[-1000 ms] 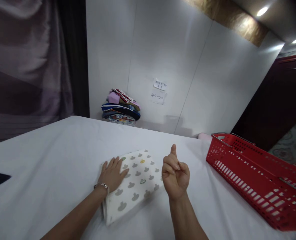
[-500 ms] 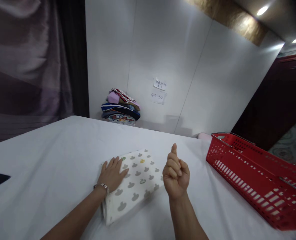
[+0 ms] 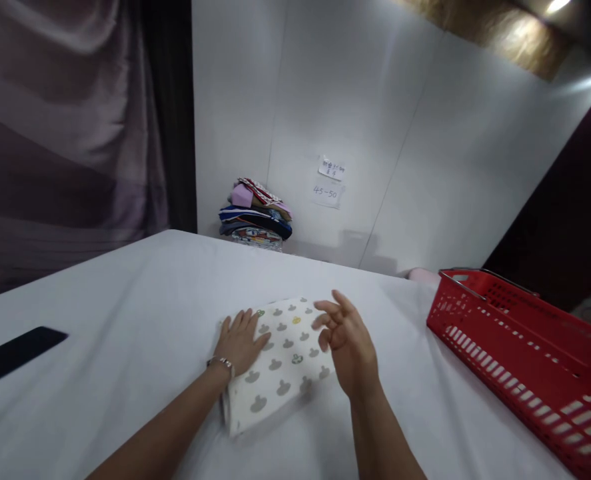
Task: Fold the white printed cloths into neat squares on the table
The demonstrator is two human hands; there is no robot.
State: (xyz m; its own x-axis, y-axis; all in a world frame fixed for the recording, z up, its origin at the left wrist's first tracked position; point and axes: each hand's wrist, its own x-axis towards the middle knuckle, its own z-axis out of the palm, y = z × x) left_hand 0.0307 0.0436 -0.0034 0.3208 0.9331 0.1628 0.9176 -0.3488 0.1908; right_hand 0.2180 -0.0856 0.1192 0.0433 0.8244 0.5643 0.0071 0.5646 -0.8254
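A folded white cloth point(image 3: 285, 360) printed with grey mushroom shapes lies on the white-covered table point(image 3: 145, 333). Resting flat on its left part is my left hand point(image 3: 238, 343), fingers spread, with a bracelet at the wrist. My right hand point(image 3: 350, 343) is raised at the cloth's right edge, its fingers apart and loosely curled. Nothing shows between those fingers. Part of the cloth's left side is hidden under my left hand.
A red plastic basket point(image 3: 515, 353) with metal handles stands on the right. A dark flat slab like a phone point(image 3: 20, 353) lies at the left. Folded clothes point(image 3: 256, 217) are stacked at the back, near paper notes point(image 3: 326, 193) on the wall.
My right hand has gone from a fist with one finger pointing up to loosely opened fingers, tilted toward the cloth. My left hand stays on the cloth. The view has shifted left.
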